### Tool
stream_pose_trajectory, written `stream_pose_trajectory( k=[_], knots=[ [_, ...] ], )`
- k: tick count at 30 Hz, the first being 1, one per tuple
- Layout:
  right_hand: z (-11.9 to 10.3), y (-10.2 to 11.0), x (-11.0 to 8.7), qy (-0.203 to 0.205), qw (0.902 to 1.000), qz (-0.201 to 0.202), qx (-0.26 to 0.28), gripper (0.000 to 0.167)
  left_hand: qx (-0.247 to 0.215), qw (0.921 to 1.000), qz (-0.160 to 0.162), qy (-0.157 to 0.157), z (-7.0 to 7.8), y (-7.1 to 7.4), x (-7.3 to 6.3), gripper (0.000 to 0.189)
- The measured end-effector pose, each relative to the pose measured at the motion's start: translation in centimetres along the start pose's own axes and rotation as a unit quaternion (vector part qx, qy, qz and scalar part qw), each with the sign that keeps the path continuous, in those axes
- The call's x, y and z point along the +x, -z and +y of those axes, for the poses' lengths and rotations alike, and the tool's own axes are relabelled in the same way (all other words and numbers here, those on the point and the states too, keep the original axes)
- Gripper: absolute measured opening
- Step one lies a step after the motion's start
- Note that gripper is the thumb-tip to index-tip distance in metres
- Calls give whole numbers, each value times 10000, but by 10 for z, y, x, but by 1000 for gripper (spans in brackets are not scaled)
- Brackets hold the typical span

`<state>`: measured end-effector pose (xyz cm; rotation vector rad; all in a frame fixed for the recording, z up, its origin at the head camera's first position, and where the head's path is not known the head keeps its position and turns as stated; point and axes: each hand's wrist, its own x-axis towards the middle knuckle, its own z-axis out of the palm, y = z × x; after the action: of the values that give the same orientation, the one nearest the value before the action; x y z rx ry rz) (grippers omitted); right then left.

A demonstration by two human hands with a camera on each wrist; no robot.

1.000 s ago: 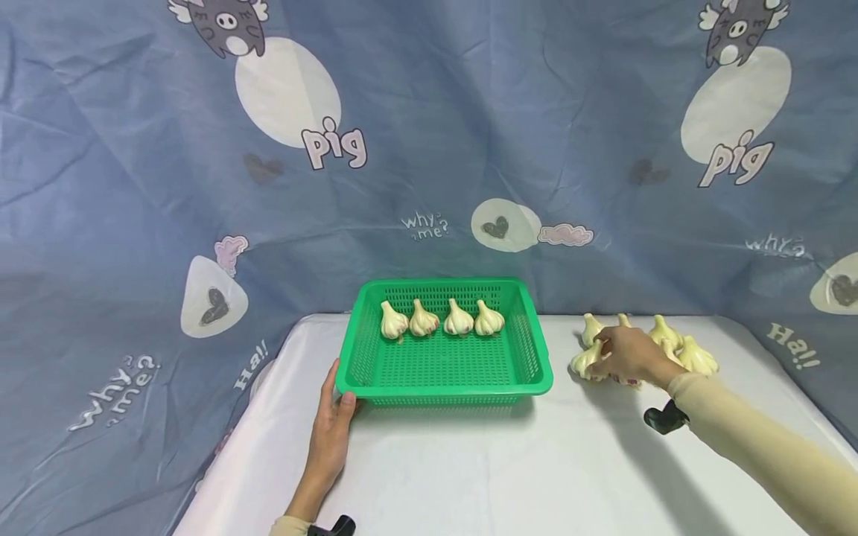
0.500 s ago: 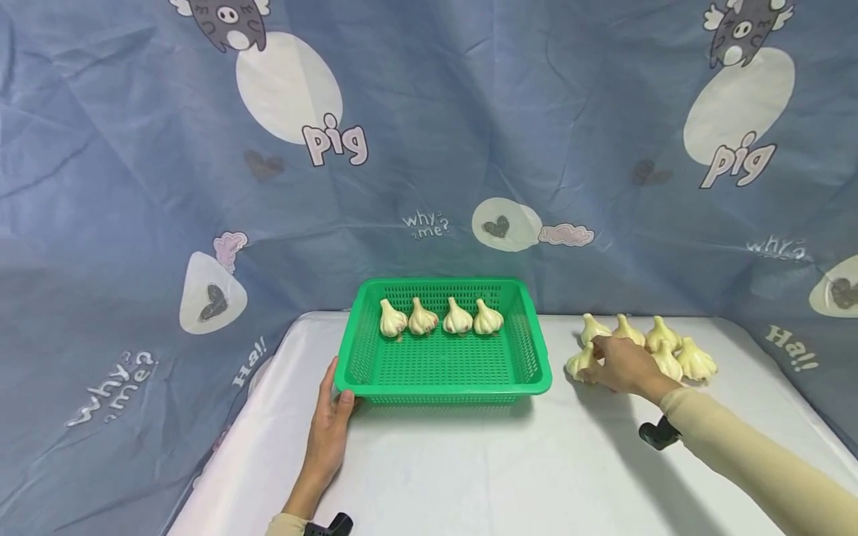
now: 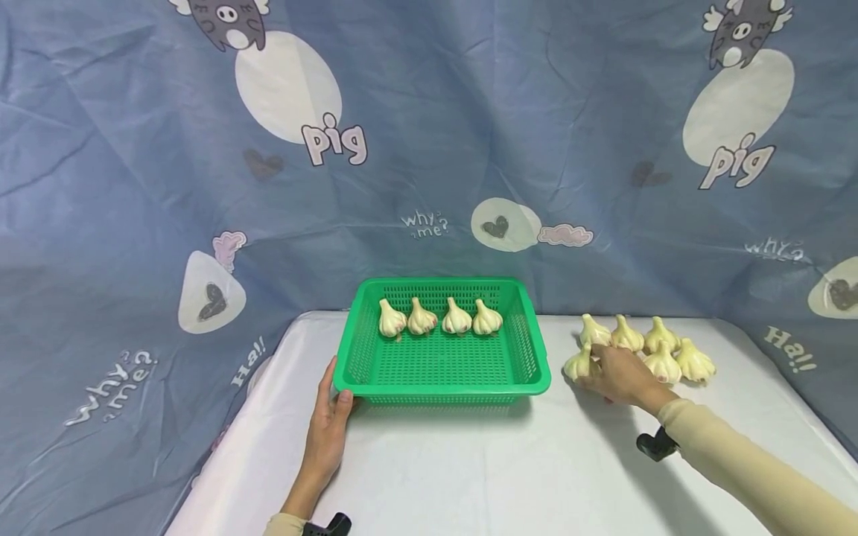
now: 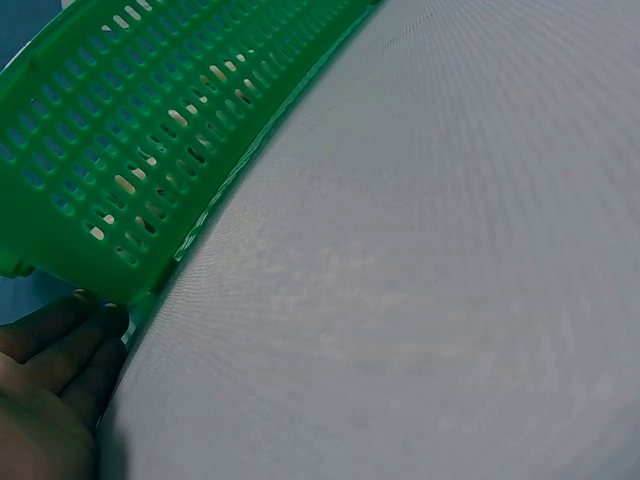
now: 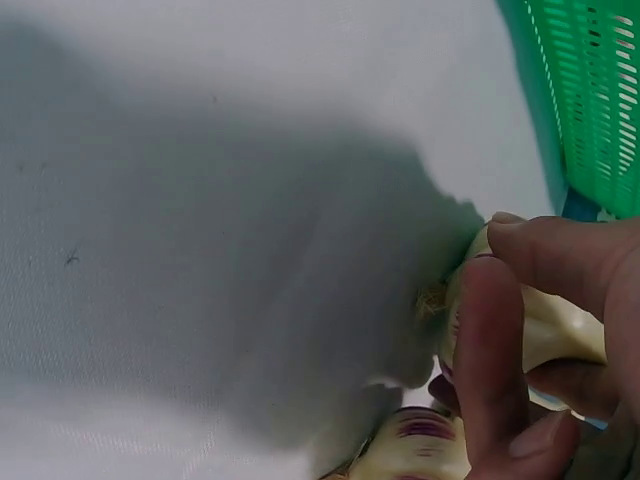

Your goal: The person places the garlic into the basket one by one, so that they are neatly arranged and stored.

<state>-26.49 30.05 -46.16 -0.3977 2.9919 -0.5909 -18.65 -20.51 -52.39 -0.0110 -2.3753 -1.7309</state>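
In the head view, my left hand (image 3: 325,435) holds the near left corner of a green plastic basket (image 3: 442,389), thumb at the front and fingers at the side and underneath. The left wrist view shows its fingertips against the basket's lower corner. Inside the basket, several white garlic bulbs (image 3: 456,318) stand in a row along the back. To the right, my right hand (image 3: 623,378) grips a garlic bulb (image 3: 576,365) at the near left of a cluster. From the right wrist view, thumb and fingers close around that bulb (image 5: 560,330), partly hiding it.
Several more garlic bulbs (image 3: 695,362) stand close together behind and right of my right hand. A white cloth (image 3: 429,476) covers the table. Behind it hangs a blue printed curtain (image 3: 415,179), close to the table's back edge.
My right hand has shifted slightly left and nearer, together with the garlic bulb, uncovering more of the bulbs behind it. My left hand and the basket stay nearly the same.
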Motion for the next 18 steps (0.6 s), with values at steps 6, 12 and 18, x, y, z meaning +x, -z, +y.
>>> stream_pose_trajectory(
  k=[6,12,18],
  knots=[
    [0,0,-2,7,9999,95,-114,37,44,10000,11,23,1,1,1,63],
    [-2,0,-4,-25,9995,90,-296,35,-58,10000,-5,-2,0,0,-1,63],
    [-1,-1,-5,6,9988,-145,-462,42,-60,10000,-1,-76,-1,0,-1,63]
  ],
)
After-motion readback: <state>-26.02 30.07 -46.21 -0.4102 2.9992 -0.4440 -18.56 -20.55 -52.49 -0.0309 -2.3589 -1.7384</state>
